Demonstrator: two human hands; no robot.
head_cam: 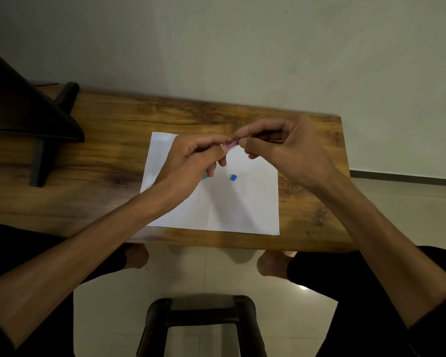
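Head view: the left hand (191, 161) and right hand (281, 148) both pinch a small pinkish translucent piece (231, 144) above the white paper sheet (242, 202) on the wooden bench (113, 140). A small blue block (233, 177) lies on the sheet.

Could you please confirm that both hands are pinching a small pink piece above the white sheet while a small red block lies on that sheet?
Not quite: the block is blue, not red. The head view shows the left hand and right hand pinching the small pink piece above the white sheet, with the block lying on that sheet.
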